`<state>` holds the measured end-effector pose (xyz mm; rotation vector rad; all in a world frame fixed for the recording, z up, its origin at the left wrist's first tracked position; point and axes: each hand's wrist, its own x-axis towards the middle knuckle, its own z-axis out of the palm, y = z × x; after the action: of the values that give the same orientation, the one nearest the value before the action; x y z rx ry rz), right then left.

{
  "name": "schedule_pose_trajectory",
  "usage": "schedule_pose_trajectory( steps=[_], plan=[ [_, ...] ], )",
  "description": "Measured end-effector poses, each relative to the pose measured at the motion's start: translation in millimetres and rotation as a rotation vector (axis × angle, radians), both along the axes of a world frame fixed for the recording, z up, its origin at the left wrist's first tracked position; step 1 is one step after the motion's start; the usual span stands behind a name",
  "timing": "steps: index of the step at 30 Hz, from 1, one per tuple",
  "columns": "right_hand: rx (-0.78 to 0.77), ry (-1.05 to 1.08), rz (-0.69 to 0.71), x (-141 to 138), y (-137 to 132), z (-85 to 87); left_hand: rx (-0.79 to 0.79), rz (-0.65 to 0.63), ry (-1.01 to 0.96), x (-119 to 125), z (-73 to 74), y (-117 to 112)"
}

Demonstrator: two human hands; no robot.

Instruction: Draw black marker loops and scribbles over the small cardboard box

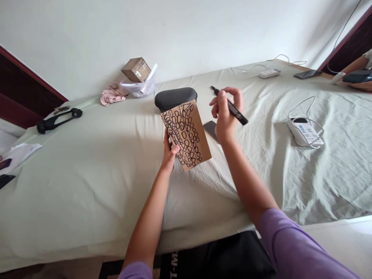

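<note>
My left hand (170,152) grips a piece of brown cardboard (202,133) by its left edge, thumb on the front and the other fingers behind it. Black hand-drawn loops in rows cover most of its face, while a strip along the right side is plain. In my right hand (227,116) is a black marker (236,112), its dark tip pointing up and left, apart from the cardboard. Behind the cardboard's top edge lies a dark hard case (176,97), partly covered. A dark flat object (211,129) shows between the cardboard and my right wrist.
A pale green sheet (87,186) covers the wide surface. Near the wall are a cardboard box (136,69), a clear plastic bag (145,88) and a pink cloth (112,95). A white device with a cable (305,132) lies right. Another person's arm (356,66) shows far right.
</note>
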<state>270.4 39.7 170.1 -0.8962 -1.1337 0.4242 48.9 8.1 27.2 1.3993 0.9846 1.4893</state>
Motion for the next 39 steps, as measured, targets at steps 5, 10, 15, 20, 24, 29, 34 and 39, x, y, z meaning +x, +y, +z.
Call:
schedule_pose_trajectory(
  steps=[5, 10, 15, 20, 24, 29, 34, 39],
  plan=[
    [-0.26, -0.258, 0.101, 54.3, -22.1, -52.1, -0.019, -0.061, -0.066, 1.8, 6.4, 0.4],
    [-0.608, 0.075, 0.539, 83.1, -39.9, -98.8, 0.0, -0.092, -0.136, 4.7, 13.2, -4.8],
    [-0.615, -0.009, 0.585, 87.9, -33.0, -110.4, -0.019, -0.071, -0.213, 7.1, 15.6, -10.3],
    [-0.691, -0.885, 0.305, 85.8, -34.8, -113.9, -0.027, -0.087, -0.226, 2.6, 10.0, -9.6],
    [-0.76, -1.179, 0.217, 85.1, -39.0, -107.2, -0.035, -0.087, -0.226, -0.3, 6.1, -9.5],
    [-0.725, -1.225, 0.269, 84.5, -39.2, -105.0, -0.036, -0.103, -0.22, -2.6, 3.4, -9.2],
    [-0.692, -1.277, 0.276, 78.8, -37.9, -113.0, -0.028, -0.108, -0.212, -4.1, 0.8, -8.6],
    [-0.623, -1.315, 0.283, 74.2, -36.4, -120.5, -0.002, -0.115, -0.203, -1.1, 3.6, -9.4]
  ],
)
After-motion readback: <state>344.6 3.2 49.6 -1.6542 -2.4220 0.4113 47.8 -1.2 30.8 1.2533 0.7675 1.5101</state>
